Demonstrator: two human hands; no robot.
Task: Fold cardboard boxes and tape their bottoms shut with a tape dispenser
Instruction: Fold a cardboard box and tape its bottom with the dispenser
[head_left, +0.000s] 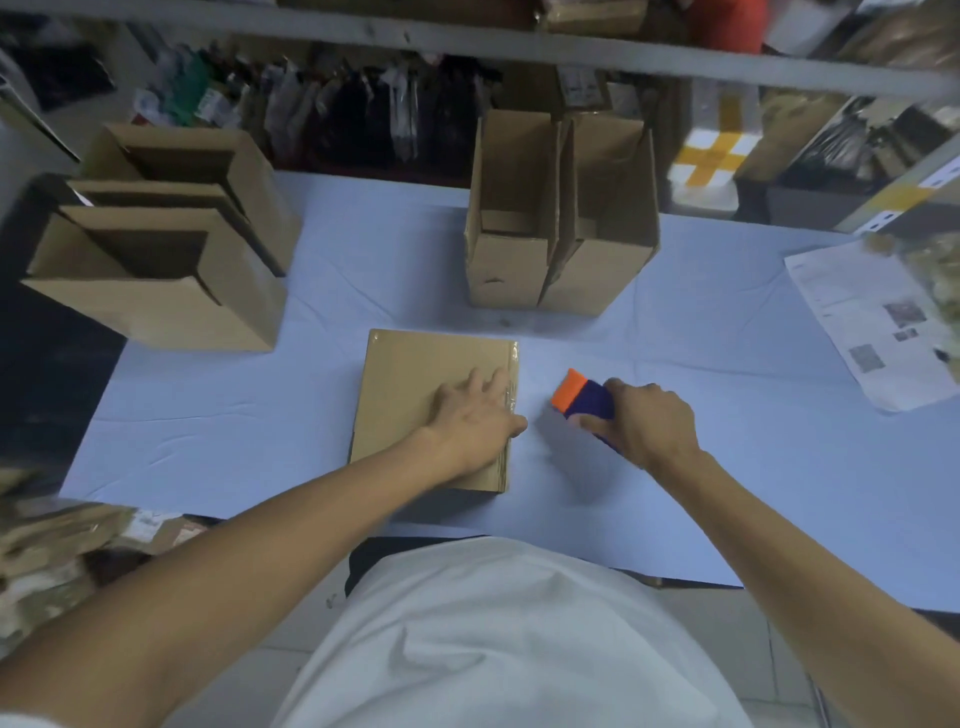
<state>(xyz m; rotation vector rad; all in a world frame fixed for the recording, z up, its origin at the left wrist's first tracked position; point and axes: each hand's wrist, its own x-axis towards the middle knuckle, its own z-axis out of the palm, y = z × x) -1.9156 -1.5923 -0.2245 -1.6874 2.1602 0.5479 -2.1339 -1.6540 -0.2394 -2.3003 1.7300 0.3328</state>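
I'm looking straight down at the bench (260, 415) with its pale blue cover, and the cardboard box (415, 384) sits closed face up near the middle, right in front of me. My left hand (475, 415) lies flat on the box's right half, fingers straight and spread, thumb hanging over the right edge where a glossy strip of clear tape (511, 374) runs along it. My right hand (649, 421) is just to the right of the box, off the cardboard, fingers curled tight round the tape dispenser (582, 397), whose orange end points toward the box without touching it. So the two hands are near each other but apart, the box edge between them. Further back I see two open boxes (561, 244) standing upright side by side, and on the far left a stack of open boxes (156, 260). A printed sheet (872, 327) lies at the right edge.
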